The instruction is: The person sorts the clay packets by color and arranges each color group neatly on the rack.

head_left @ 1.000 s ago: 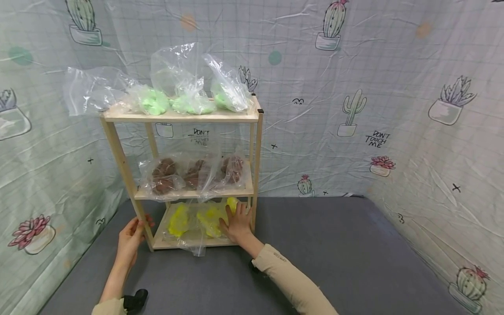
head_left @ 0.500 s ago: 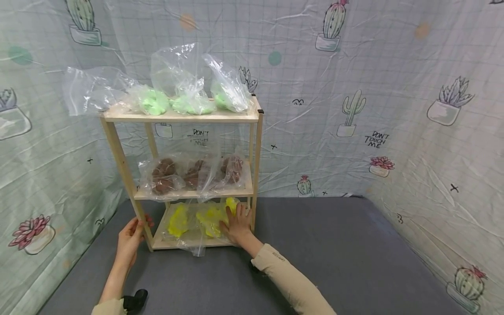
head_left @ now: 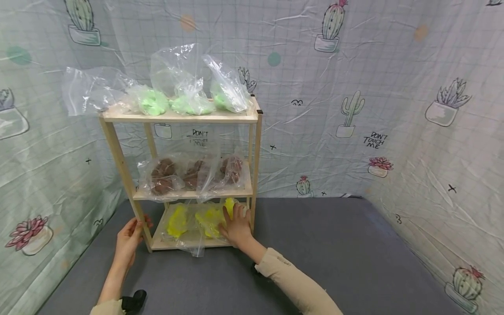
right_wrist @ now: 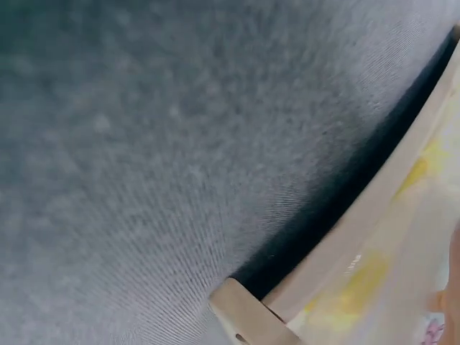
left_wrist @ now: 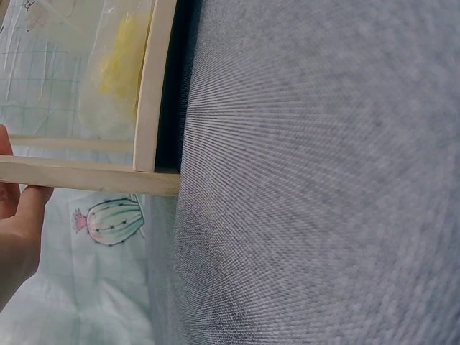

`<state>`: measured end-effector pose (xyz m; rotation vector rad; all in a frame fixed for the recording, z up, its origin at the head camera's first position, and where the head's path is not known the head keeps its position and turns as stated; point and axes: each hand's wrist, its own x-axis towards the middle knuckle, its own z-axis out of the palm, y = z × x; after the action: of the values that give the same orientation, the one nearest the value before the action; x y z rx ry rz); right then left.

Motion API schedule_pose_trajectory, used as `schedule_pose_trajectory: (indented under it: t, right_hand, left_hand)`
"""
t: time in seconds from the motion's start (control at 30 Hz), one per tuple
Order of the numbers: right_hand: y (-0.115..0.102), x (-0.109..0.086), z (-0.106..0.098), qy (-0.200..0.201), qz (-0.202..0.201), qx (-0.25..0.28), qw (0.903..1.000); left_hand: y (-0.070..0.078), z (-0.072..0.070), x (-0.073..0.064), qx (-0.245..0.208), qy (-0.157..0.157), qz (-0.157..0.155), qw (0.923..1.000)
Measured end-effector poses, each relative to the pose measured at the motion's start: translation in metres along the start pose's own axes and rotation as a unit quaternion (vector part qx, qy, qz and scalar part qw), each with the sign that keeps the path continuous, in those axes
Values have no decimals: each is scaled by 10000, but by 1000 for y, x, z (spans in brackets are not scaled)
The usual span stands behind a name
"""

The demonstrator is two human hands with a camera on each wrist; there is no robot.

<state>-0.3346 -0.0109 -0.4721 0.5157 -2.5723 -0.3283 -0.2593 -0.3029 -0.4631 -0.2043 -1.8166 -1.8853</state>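
Note:
A three-tier wooden shelf [head_left: 179, 118] stands on the grey surface, with clear plastic bags on every tier. My left hand [head_left: 127, 239] pinches its left front post [head_left: 130, 183] low down; in the left wrist view, thumb and fingers lie on either side of that post [left_wrist: 93, 176]. On the bottom tier, my right hand [head_left: 238, 228] rests with spread fingers on the rightmost bag of yellow stuff [head_left: 229, 204], partly covering it. Beside it lie a middle yellow bag [head_left: 208, 218] and a left yellow bag [head_left: 178, 221]. Only a sliver of my right hand [right_wrist: 453, 287] shows in the right wrist view.
Bags of brown lumps [head_left: 163, 175] fill the middle tier. Bags of light green stuff [head_left: 153, 103] sit on top, one bag end [head_left: 84, 89] hanging past the left edge. A cactus-print cloth [head_left: 307, 109] hangs behind and at both sides. Grey fabric [head_left: 315, 245] covers the table.
My right hand has shifted very slightly at the rightmost yellow bag, and its sleeve has swung a little to the right. The left hand keeps its hold on the post.

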Motion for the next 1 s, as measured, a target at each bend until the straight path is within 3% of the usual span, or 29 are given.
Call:
schedule_pose_trajectory:
  t: [0.13, 0.27, 0.6, 0.87, 1.0]
  right_hand:
    - [3, -9, -7, 748, -393, 288, 9960]
    - [11, -22, -16, 1331, -871, 631, 9853]
    - [39, -63, -40, 868, -1692, 1811, 9649]
    - [62, -84, -49, 629, -1650, 2234, 9586]
    - [77, -94, -49, 432, -1591, 2502, 9541]
  left_hand:
    - [2, 1, -1, 45, -22, -50, 10000]
    - [2, 1, -2, 57, -37, -88, 9999]
    - [0, 1, 0, 122, -84, -100, 9998]
    - [5, 5, -4, 357, 113, -132, 9992]
    - [13, 8, -11, 933, 153, -147, 9954]
